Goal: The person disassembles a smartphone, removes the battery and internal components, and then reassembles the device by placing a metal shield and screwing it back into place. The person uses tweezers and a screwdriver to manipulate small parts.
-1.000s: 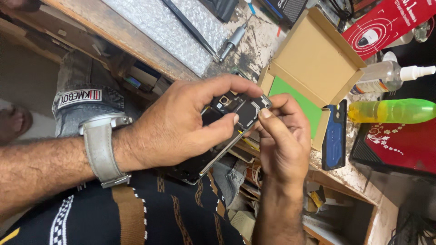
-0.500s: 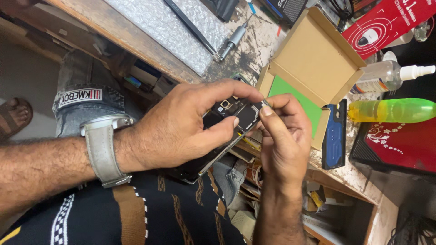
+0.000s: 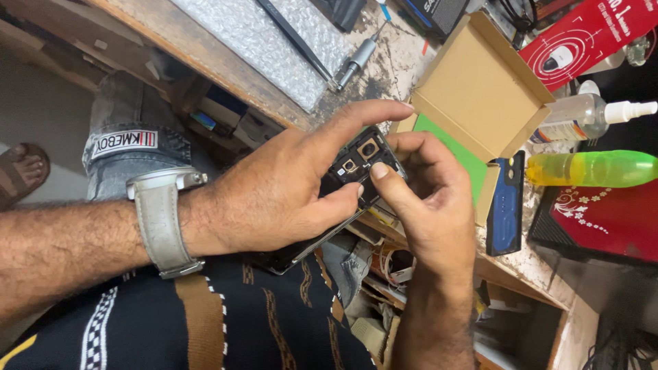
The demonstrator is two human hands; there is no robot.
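Note:
My left hand (image 3: 274,192), with a grey-strapped watch (image 3: 161,219) on the wrist, grips an opened black phone (image 3: 360,159) whose back is off, so its camera modules show. The left index finger stretches over the phone's top edge and the left thumb presses on its side. My right hand (image 3: 432,205) comes up from below and cups the phone's other side. Its thumb tip rests on the inner parts just beside the cameras. The phone's lower half is hidden under my left palm.
An open cardboard box (image 3: 480,89) with a green insert lies on the worn bench just beyond the hands. A blue phone case (image 3: 506,205), a yellow-green bottle (image 3: 589,169), a clear spray bottle (image 3: 582,113), a red box (image 3: 582,34), bubble wrap (image 3: 267,34), tweezers (image 3: 295,38) and a screwdriver (image 3: 356,58) lie around.
My right thumb has slid onto the phone's inner parts by the cameras. My left index finger has stretched farther over the top edge. The phone has tilted slightly.

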